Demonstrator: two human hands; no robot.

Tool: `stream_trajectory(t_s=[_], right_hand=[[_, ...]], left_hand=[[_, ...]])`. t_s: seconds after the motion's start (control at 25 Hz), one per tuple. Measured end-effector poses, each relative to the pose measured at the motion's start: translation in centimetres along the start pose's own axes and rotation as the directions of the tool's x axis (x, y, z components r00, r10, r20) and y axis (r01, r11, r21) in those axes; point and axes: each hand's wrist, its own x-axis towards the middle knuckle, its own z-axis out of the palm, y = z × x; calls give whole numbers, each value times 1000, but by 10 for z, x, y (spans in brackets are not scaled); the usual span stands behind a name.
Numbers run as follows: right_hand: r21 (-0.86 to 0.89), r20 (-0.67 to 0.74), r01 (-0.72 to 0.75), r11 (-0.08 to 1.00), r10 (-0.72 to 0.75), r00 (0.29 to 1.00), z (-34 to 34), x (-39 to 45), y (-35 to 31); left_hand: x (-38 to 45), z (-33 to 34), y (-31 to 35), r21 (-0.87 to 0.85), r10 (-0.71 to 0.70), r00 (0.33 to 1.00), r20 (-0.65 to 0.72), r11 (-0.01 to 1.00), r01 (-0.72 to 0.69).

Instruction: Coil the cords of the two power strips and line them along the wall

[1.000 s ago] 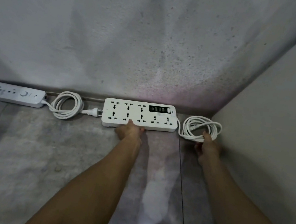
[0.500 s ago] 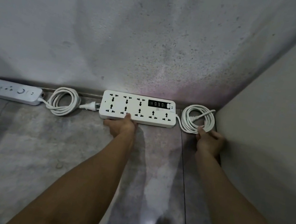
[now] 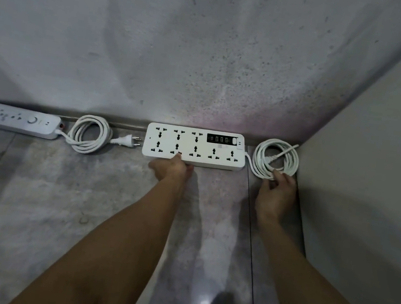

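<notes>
A wide white power strip (image 3: pixel 207 150) lies flat against the base of the wall. My left hand (image 3: pixel 169 168) grips its near edge, thumb on top. Its white cord lies in a coil (image 3: pixel 275 160) on the floor to the right, in the corner. My right hand (image 3: pixel 275 191) pinches the near side of that coil. A narrower white power strip (image 3: pixel 13 118) lies along the wall at the far left. Its coiled cord (image 3: pixel 89 134) rests beside it, with the plug (image 3: pixel 127 141) pointing right, just short of the wide strip.
A grey speckled wall (image 3: pixel 209 49) runs across the back and a pale panel (image 3: pixel 374 165) closes the right side, forming a corner. The floor (image 3: pixel 57 195) is grey tile with dark joints. My forearms reach in from the bottom.
The wide strip and its coil have slid away from me to the wall, both hands moving with them. The left strip and its coil have not moved.
</notes>
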Motion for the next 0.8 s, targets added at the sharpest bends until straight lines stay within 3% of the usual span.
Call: stream_trajectory(t_s=[0.32,0.52,0.64,0.72,0.8], right_hand=[[-36,51,40,999,-38,998,-10,4,-4],[-16,57,24,1000,-23,998,-17,0,-19],[-24,107,79,997,-76,991,-28,-11,-29],[-61,220,134,989,-118,968,-36,-20,-33],[-209,392,227,951,-131,911,-41,-29,-37]], left_hand=[[4,-6,1,45,24,1000,6,999,-24],[37,-11,-27,197,49,997,64,979,-61],[-9,-24,-11,330,100,984,149,933,-145],[-42,-37,0,507,213,940,265,799,-324],[-65,-52,15,652,312,851,422,548,-525]])
